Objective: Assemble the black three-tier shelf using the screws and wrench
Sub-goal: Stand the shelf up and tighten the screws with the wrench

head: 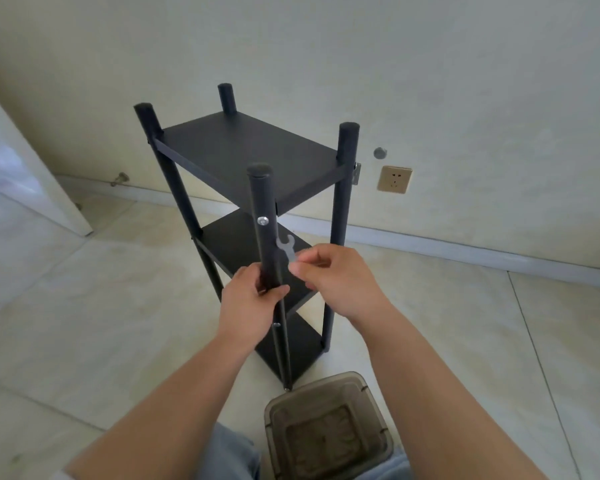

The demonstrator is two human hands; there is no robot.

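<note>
My left hand point(248, 294) grips the near post point(264, 230) of the black shelf point(243, 150), which stands on the floor point(84, 306). My right hand point(333, 275) pinches the small wrench point(286, 249) in its fingers just beside that post, seemingly below a screw point(263, 220).

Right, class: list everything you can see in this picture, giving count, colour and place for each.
shelf: one, black, three tiers, standing on floor by wall
screw: one, silver, in near post
wrench: one, silver, held beside near post
container: one, smoky translucent, floor at bottom
wall socket: one, gold, right of shelf
door: one, white, left
left hand: grips near post
right hand: fingers pinch wrench
</note>
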